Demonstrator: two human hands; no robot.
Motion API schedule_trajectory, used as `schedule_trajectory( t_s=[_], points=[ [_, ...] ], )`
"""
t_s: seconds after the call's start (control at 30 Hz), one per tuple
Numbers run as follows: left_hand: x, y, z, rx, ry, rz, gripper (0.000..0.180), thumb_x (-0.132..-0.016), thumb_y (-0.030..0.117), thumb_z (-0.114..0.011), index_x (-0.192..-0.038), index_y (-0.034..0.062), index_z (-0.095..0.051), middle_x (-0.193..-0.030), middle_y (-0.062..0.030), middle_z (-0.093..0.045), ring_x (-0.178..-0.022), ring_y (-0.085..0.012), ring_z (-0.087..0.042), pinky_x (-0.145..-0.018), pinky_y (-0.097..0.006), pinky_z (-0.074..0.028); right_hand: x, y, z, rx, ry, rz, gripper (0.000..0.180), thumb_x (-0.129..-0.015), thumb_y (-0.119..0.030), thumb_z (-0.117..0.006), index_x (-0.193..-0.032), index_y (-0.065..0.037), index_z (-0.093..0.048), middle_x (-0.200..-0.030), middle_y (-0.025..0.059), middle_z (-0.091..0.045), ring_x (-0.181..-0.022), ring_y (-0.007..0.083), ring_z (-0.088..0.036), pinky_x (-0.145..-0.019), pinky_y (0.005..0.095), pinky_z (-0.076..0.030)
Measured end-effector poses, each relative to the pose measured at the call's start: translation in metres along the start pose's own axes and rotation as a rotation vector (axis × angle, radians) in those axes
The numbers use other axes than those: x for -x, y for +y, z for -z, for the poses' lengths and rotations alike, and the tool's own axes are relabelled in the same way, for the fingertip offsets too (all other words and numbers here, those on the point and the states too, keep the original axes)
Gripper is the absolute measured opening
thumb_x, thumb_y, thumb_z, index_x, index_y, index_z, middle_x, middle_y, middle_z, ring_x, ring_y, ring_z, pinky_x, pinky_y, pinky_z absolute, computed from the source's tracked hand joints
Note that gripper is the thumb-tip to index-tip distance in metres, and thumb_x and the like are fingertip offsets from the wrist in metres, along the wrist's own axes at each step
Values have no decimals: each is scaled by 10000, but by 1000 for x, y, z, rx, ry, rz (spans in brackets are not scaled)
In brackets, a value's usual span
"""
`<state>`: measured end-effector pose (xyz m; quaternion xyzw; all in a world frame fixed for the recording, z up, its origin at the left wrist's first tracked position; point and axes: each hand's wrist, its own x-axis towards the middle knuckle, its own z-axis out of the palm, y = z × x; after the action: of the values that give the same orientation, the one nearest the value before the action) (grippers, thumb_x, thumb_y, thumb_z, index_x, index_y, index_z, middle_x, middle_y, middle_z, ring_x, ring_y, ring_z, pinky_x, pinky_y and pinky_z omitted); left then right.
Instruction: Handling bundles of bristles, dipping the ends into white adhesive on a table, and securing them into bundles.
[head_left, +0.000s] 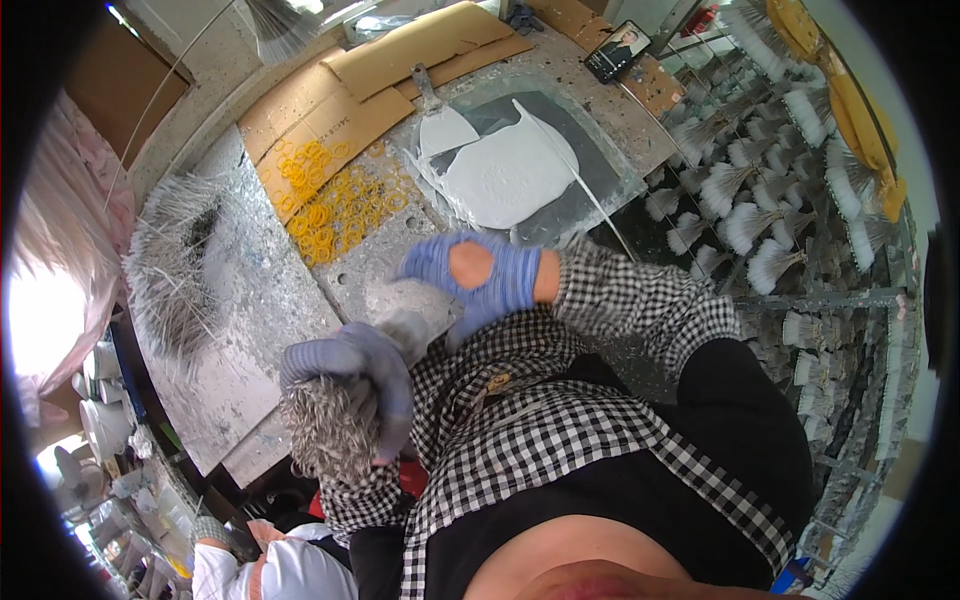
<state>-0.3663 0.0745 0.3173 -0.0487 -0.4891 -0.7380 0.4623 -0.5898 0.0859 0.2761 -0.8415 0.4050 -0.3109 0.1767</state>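
My left hand (365,352), in a blue-grey knitted glove, is wrapped round a thick bundle of grey bristles (328,425). The loose, wavy ends fan out on the side toward me, while a pale whitish end (407,330) sticks out past the fingers. My right hand (495,285) hovers just beyond that pale end, in a blue striped glove with a hole over the back of the hand. Its fingers are stretched out with the thumb apart, slightly blurred, and nothing shows in them. Yellow rubber bands (345,210) lie scattered on the bench past both hands.
White paste (510,180) is spread on a dark slab, with a scraper (428,95) and a long thin stick (570,160) across it. Cardboard (430,45) and a phone (617,52) lie behind. Loose bristles (170,265) heap at left; racks of bristle bundles (750,215) stand right. Another person's sleeve (225,575) shows lower left.
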Motion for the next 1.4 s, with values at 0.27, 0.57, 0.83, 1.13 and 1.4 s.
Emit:
schedule_trajectory(
  t_s=[0.27,0.57,0.83,1.13,1.4],
  points=[
    [8,-54,69,-1748,43,-174,385,-848,193,-763,-1175,48,-619,-1139,-141,-660,-1032,-243,-629,-909,-349,-488,-121,-62,77,12,515,611,498,-887,-462,-617,-1197,-74,-643,-1001,120,-683,-928,274,-669,-864,409,-544],
    [43,-67,119,-1617,297,77,535,-882,300,-688,-1324,48,-524,-1372,-145,-563,-1247,-232,-541,-1057,-384,-419,-156,-93,36,205,-624,334,863,-873,-802,-423,-1482,-194,-476,-1391,108,-590,-1328,317,-485,-1117,506,-332],
    [49,-80,128,-1800,240,105,576,-943,369,-577,-1409,58,-440,-1453,-116,-491,-1315,-219,-475,-1094,-385,-389,-157,-100,53,404,-704,100,831,-807,-813,-501,-1215,-103,-642,-1041,150,-711,-1046,341,-650,-974,461,-468],
    [85,-113,187,-2196,76,299,628,-1013,446,-452,-1504,70,-344,-1544,-83,-410,-1391,-205,-401,-1136,-386,-355,-154,-89,40,118,-695,464,820,-864,-777,-479,-1492,-250,-464,-1455,106,-535,-1299,327,-527,-1138,472,-338],
    [17,-38,73,-136,377,92,465,-946,205,-638,-1347,57,-457,-1273,-169,-567,-1232,-250,-524,-1072,-466,-422,-92,-33,48,-325,5,174,1244,-523,-605,-878,-1517,-66,-361,-1372,199,-549,-1283,371,-497,-1127,442,-372]
  ],
)
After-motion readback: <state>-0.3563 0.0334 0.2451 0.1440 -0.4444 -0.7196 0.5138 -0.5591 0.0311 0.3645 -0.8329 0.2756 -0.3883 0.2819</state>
